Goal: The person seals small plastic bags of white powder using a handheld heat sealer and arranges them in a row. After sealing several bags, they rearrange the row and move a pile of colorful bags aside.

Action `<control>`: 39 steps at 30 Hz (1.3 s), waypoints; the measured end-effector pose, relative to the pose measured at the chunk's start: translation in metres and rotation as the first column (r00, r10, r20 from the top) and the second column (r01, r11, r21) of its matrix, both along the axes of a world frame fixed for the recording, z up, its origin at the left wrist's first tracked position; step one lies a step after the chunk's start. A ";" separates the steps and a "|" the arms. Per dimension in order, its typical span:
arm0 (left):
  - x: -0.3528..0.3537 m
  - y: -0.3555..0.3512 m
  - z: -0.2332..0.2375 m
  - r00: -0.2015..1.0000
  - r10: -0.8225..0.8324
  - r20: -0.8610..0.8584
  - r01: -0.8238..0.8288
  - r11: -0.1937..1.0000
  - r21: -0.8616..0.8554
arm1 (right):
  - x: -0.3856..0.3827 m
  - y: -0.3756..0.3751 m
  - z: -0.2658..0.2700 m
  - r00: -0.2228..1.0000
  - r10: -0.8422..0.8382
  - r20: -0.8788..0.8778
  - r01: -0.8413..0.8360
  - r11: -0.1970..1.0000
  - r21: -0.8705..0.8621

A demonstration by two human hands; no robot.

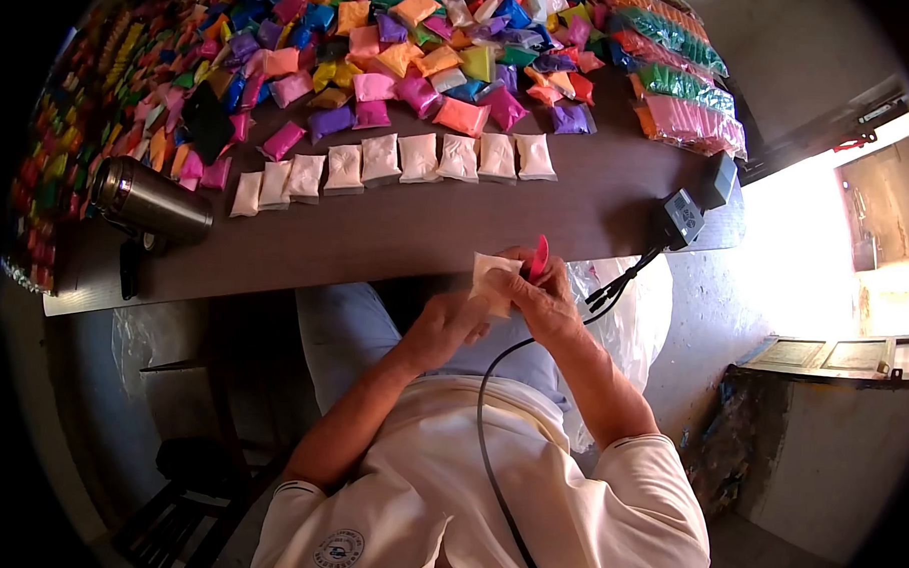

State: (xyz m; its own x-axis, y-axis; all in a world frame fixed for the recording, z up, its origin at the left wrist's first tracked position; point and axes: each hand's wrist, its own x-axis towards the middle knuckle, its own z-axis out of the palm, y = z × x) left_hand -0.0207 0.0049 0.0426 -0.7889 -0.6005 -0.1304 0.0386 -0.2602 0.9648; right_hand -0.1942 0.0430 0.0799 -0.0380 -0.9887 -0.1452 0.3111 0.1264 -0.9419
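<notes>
Brown desk stretches across the scene just beyond the hands, in front of a person in a white shirt.

The left hand and right hand meet at the near edge of the desk, touching each other. Between them is a small white packet, held upright. The left hand's fingers are closed on its lower part. The right hand is curled tight around a pink tool, whose tip sticks up right beside the packet's edge. How the tool meets the packet cannot be told. A black cable runs from under the hands down across the shirt.

Just past the hands lies a row of white packets, side by side. Farther beyond it a heap of coloured packets covers the desk. To the far right of the hands are strips of packets in green, orange and pink. A black adapter sits near the right hand at the desk's edge. Well off to the left a steel flask lies on its side. A clear plastic bag hangs below the desk beside the right forearm.
</notes>
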 end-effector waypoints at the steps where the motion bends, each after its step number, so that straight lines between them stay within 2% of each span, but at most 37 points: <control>1: -0.001 0.001 0.001 1.000 -0.002 -0.010 0.002 1.000 0.007 | 0.000 0.000 0.000 0.999 -0.001 -0.032 0.000 1.000 -0.014; 5: -0.001 0.000 0.011 0.995 0.093 0.031 -0.091 0.995 -0.046 | 0.002 0.003 0.002 0.995 -0.051 0.083 0.045 0.997 0.068; 7: 0.000 -0.003 0.006 0.991 0.134 0.009 -0.133 0.990 -0.056 | -0.005 0.005 -0.010 0.997 0.024 0.069 -0.037 0.982 0.185; 11: -0.002 -0.001 0.004 0.990 0.128 0.061 -0.124 0.990 -0.067 | 0.014 0.007 -0.012 0.994 -0.091 0.067 0.082 0.989 0.124; 13: -0.001 0.001 0.002 0.988 0.116 0.100 -0.109 0.991 -0.071 | 0.023 0.005 0.005 0.976 -0.135 0.168 0.134 0.991 0.019; 14: -0.002 0.002 0.003 0.988 0.117 0.100 -0.110 0.991 -0.072 | 0.022 0.005 0.010 0.976 -0.134 0.169 0.133 0.991 0.018; 16: -0.004 0.002 0.011 0.981 0.168 0.095 -0.166 0.986 -0.037 | 0.014 0.003 0.018 0.999 -0.047 0.025 0.047 0.999 -0.013; 17: -0.004 0.001 0.013 0.981 0.168 0.094 -0.165 0.986 -0.038 | 0.013 0.003 0.009 0.999 -0.047 0.024 0.048 0.999 -0.015; 19: -0.003 -0.002 0.016 0.985 0.163 0.062 -0.159 0.985 -0.068 | 0.013 0.002 -0.006 0.986 -0.159 -0.047 0.163 0.983 0.084; 20: -0.003 -0.001 0.012 0.985 0.164 0.062 -0.160 0.985 -0.069 | 0.011 0.004 -0.010 0.986 -0.158 -0.047 0.162 0.983 0.083; 22: -0.003 0.001 0.004 0.989 0.119 0.089 -0.112 0.991 -0.078 | 0.014 0.001 0.006 0.988 -0.129 0.088 0.126 0.991 0.038; 26: -0.003 0.004 0.005 0.993 0.089 0.080 -0.084 0.995 -0.057 | 0.014 0.002 -0.003 0.991 -0.129 0.033 0.128 0.992 0.018; 29: -0.002 0.003 0.010 0.985 0.156 0.071 -0.155 0.988 -0.024 | 0.015 0.001 -0.009 0.982 -0.157 0.104 0.155 0.988 0.028; 31: -0.002 0.000 0.014 0.984 0.163 0.077 -0.160 0.986 -0.043 | 0.020 0.001 0.012 0.990 -0.025 0.135 0.006 0.990 0.141; 32: -0.002 0.001 0.009 0.984 0.163 0.078 -0.160 0.986 -0.042 | 0.020 0.001 0.007 0.990 -0.025 0.136 0.006 0.990 0.142; 35: -0.002 0.004 -0.005 0.988 0.146 0.059 -0.145 0.989 -0.022 | 0.020 0.002 -0.011 0.984 -0.011 0.180 -0.003 0.997 0.076; 37: -0.001 0.006 -0.002 0.994 0.113 0.006 -0.113 0.993 0.019 | 0.022 0.003 -0.014 0.982 -0.026 0.187 0.020 0.999 0.031; 39: 0.000 0.004 0.009 0.988 0.148 0.040 -0.148 0.989 -0.012 | 0.023 0.001 -0.015 0.983 -0.015 0.184 0.012 1.000 0.017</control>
